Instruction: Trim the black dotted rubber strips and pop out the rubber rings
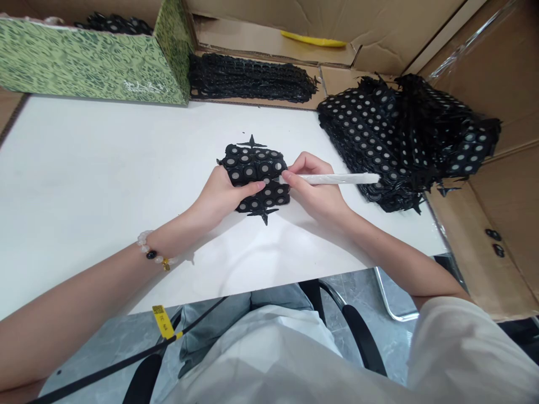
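Near the middle of the white table, my left hand (219, 193) grips a black sheet of round pieces with pale grey centres (265, 168), the thumb lying across its face. Star-shaped black points stick out at the sheet's top and bottom edges. On its right side, my right hand (318, 188) pinches a white pen-like tool (341, 179) between thumb and fingers. The tool's left end meets the sheet among the round pieces; its exact tip is hard to make out. The thick white end points right.
A heap of similar black sheets (379, 134) lies at the right. Behind the work, a stack of black strips (252, 77) sits in a cardboard tray beside a green patterned box (92, 62) holding black pieces. A yellow object (314, 39) and two small black rings (492, 234) rest on cardboard.
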A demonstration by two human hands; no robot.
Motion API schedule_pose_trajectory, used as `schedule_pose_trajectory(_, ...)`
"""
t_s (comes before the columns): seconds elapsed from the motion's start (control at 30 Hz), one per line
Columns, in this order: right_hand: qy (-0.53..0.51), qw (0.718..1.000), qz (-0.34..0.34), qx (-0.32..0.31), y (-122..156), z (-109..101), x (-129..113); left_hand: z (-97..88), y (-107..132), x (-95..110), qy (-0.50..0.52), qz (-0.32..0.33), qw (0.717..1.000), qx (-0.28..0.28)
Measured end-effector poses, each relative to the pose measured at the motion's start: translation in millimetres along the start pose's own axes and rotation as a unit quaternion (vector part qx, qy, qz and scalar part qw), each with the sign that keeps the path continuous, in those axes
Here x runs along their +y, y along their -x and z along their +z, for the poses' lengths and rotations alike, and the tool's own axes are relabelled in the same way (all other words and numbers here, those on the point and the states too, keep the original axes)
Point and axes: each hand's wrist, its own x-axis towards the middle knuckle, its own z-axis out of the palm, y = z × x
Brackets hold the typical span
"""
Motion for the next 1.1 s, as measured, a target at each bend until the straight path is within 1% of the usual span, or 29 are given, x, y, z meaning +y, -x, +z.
schedule_pose_trajectory(0.1, 0.008, 1.000, -0.003, 0.004, 0.2, -0.3, -0.3, 0.0, 0.3, 0.2, -0.017, 0.006, 1.000, 0.008)
schedule_pose_trajectory(0.27, 0.001, 1.000, -0.008, -0.010, 0.9, 0.0, 2.1, 1.8, 1.7, 2.7, -0.014, 0.020, 1.000, -0.001)
schedule_pose_trajectory(0.37, 0.004, 1.000, -0.005, -0.018, 3.0, 1.5, 4.0, 3.3, 2.8, 4.1, -0.032, 0.026, 0.999, 0.018)
schedule_pose_trajectory(0.53, 0.039, 0.999, -0.030, -0.008, 6.8, 5.9, 7.1, 5.5, 5.2, 7.3, -0.072, 0.030, 0.996, 0.035)
schedule_pose_trajectory(0.7, 0.067, 0.997, -0.036, 0.008, 7.9, 9.7, 10.1, 5.4, 5.7, 7.2, -0.087, 0.033, 0.995, 0.044)
schedule_pose_trajectory(1.1, 0.072, 0.997, -0.040, 0.008, 6.5, 13.1, 10.7, 7.1, 7.6, 9.4, -0.146, 0.048, 0.987, 0.041)
